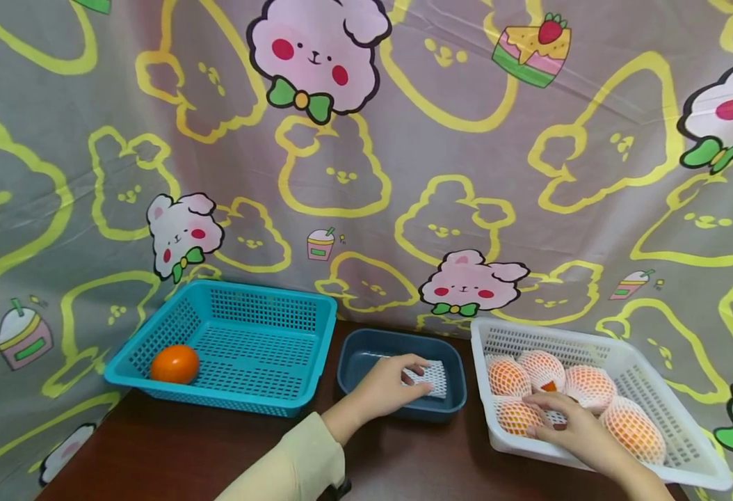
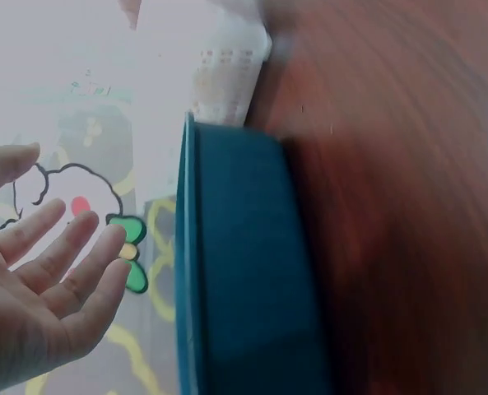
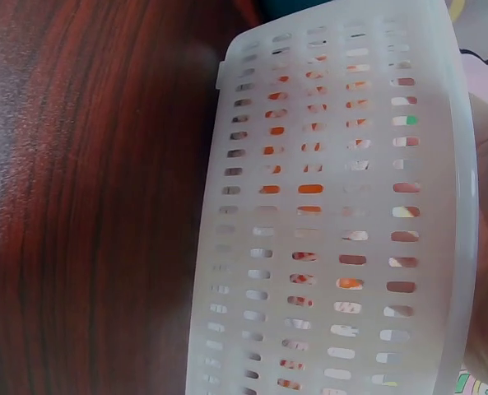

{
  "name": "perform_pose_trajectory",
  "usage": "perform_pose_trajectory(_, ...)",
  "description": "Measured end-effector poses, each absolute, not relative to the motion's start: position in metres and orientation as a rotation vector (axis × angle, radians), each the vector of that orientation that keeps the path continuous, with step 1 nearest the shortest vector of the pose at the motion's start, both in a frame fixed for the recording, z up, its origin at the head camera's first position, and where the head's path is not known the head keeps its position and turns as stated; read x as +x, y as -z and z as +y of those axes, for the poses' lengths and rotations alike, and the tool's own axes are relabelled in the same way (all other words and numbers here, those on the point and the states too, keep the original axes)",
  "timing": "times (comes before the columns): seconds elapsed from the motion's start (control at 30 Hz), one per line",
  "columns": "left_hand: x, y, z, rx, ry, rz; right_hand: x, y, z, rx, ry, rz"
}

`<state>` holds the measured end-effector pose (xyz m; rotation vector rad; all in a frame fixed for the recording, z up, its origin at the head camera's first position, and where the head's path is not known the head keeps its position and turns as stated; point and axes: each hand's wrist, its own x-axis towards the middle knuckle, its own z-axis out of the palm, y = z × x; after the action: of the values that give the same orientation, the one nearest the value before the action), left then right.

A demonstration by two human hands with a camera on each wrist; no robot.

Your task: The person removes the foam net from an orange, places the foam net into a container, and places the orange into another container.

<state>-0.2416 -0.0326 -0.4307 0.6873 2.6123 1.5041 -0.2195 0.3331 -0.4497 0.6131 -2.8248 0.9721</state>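
Observation:
My left hand (image 1: 388,386) hovers over a dark blue basin (image 1: 354,355), its fingers spread and slightly bent with nothing between them in the left wrist view. Under its fingertips, a white foam net sleeve (image 1: 434,379) lies in the basin. At the white basket (image 1: 686,410), my right hand (image 1: 569,428) reaches over the near rim, thumb and fingers apart beside a net-wrapped orange fruit (image 1: 514,416). Whether they touch it is unclear. Several other fruits in foam nets (image 1: 588,387) surround that hand. In the right wrist view, the basket wall (image 3: 326,230) hides the fingers.
A turquoise basket (image 1: 260,348) on the left holds one bare orange fruit (image 1: 175,364). All the containers stand on a dark brown table (image 1: 416,459). Behind them hangs a patterned cloth (image 1: 341,229).

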Motion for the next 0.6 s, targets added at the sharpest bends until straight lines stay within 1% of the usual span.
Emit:
perform_pose_trajectory(0.2, -0.243, 0.445, -0.01, 0.636, -1.61, 2.525, -0.225, 0.449, 0.335, 0.688, -0.891, -2.83)
perform_pose_trajectory(0.43, -0.246, 0.455, 0.013, 0.57, -1.716, 2.421, -0.23, 0.444, 0.335, 0.734, -1.009, -2.909)
perform_pose_trajectory(0.6, -0.243, 0.463, 0.033, 0.509, -1.787, 2.37, -0.233, 0.447, 0.332, 0.766, -0.985, -2.927)
